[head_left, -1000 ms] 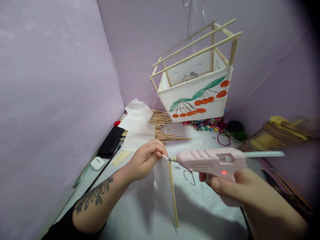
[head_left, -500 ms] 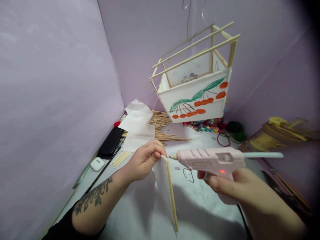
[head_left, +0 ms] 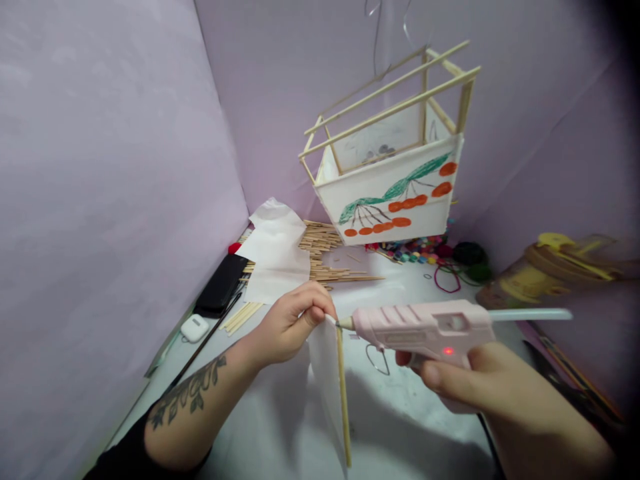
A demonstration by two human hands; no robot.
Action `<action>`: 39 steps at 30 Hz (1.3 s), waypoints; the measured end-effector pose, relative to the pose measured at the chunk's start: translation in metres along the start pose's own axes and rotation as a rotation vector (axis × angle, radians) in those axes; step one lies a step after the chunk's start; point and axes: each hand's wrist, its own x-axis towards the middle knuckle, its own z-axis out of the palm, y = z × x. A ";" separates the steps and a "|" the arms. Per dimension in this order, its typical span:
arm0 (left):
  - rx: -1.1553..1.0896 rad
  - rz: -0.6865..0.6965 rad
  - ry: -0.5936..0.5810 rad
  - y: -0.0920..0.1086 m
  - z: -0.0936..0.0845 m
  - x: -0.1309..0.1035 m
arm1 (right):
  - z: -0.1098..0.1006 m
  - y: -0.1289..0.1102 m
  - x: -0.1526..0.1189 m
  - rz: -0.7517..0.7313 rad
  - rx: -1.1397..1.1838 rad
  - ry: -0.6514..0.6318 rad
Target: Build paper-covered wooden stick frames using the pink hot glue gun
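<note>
My left hand (head_left: 299,321) is closed on the top corner of a white panel (head_left: 324,373), which stands on edge with a thin wooden stick (head_left: 343,400) along its near side. My right hand (head_left: 465,380) is wrapped round the handle of a pale pink glue gun (head_left: 420,327); a red light glows on its side and a clear glue stick (head_left: 530,314) sticks out of the back. The gun's nozzle points left and meets the top end of the wooden stick, close to my left fingertips. Whether glue is flowing I cannot tell.
A stick-framed box (head_left: 400,193) with painted red berries hangs behind my hands. Beyond lie white paper (head_left: 277,247), wooden sticks (head_left: 325,240), a black case (head_left: 221,287) and a white earbud case (head_left: 195,328). A lidded cup (head_left: 540,273) lies at right.
The glue gun's nozzle has come down slightly and now meets the stick's top end. The panel's lower end has swung slightly left.
</note>
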 end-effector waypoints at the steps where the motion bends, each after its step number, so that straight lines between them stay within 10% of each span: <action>1: 0.000 -0.002 -0.003 0.000 0.000 0.000 | -0.001 0.001 -0.001 -0.017 -0.001 0.005; 39: -0.001 0.008 0.010 -0.001 -0.002 0.000 | -0.002 0.003 0.002 -0.002 0.003 0.014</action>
